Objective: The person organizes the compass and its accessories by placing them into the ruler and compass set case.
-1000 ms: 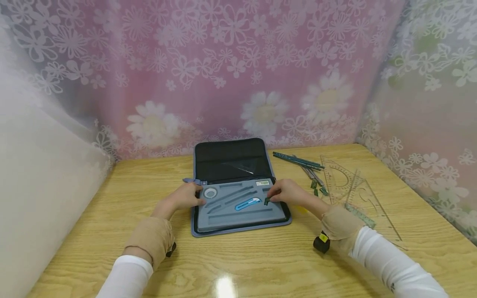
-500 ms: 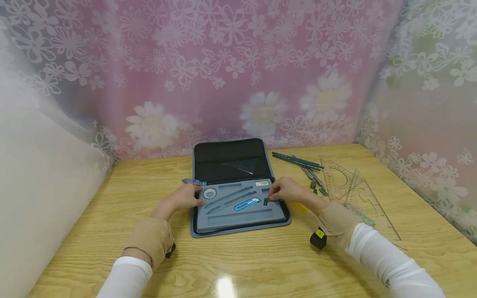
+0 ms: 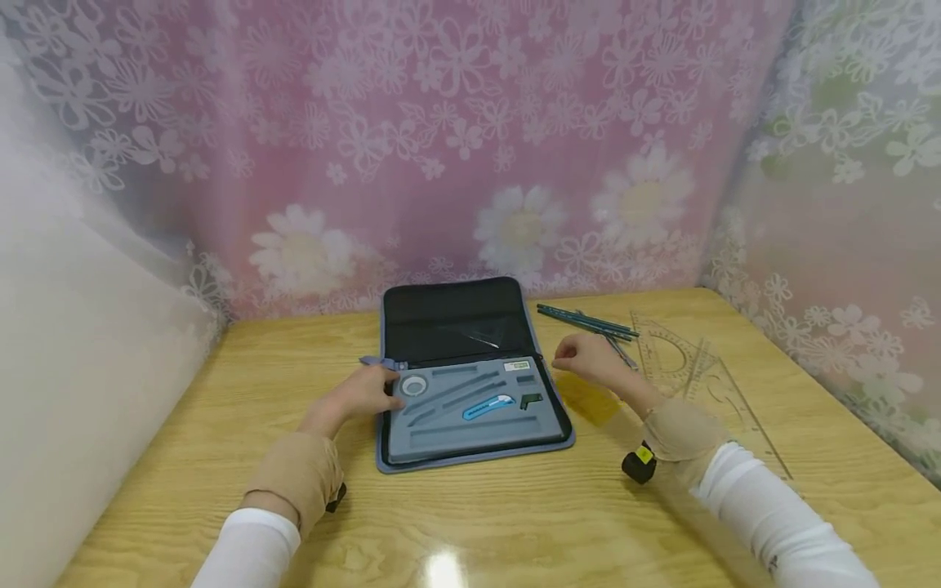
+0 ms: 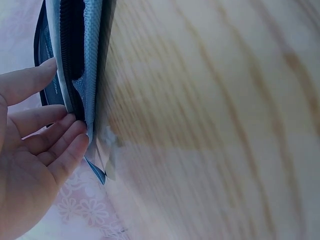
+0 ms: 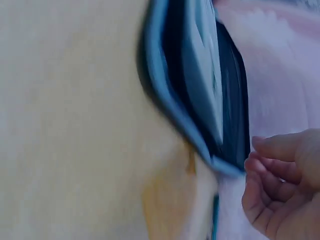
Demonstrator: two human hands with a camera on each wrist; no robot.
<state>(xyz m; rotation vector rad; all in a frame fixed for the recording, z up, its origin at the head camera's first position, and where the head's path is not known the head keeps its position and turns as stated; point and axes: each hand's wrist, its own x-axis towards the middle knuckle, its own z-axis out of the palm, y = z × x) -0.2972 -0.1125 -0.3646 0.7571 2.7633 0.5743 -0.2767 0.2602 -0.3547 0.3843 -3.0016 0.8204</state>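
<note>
Head view: The case (image 3: 450, 309) lies unfolded on the wood-grain table (image 3: 500, 514). It has a blue fabric rim, a black lining and a zip edge. Inside sits a matte grey tray (image 3: 412, 446) with moulded slots. The tray carries a round white ring (image 3: 422, 387), a slim blue cutter (image 3: 485, 407), a white, green-marked eraser (image 3: 517, 367) and a dark, L-shaped piece (image 3: 530, 400), positioned right of the cutter. Right of the case lie a translucent amber sheet (image 3: 591, 402), dark pencils (image 3: 588, 318) and a clear set square (image 3: 738, 416). The left hand (image 3: 363, 392) rests at the left edge of the case. The right hand (image 3: 591, 359) hovers beyond the right edge, near the pencils. Compared with half a second ago, the right hand has left the piece, which now lies fully exposed; the left hand has kept its position.

Left wrist view: The rim shows a woven texture beside the toothed zip. The fingers are gently bent with tips touching the case edge; the thumb stands apart, leaving a moderately wide grip.

Right wrist view: The picture is blurred. The fingers curl loosely, thumb near the index tip: a narrow gap, clear of the case rim.
</note>
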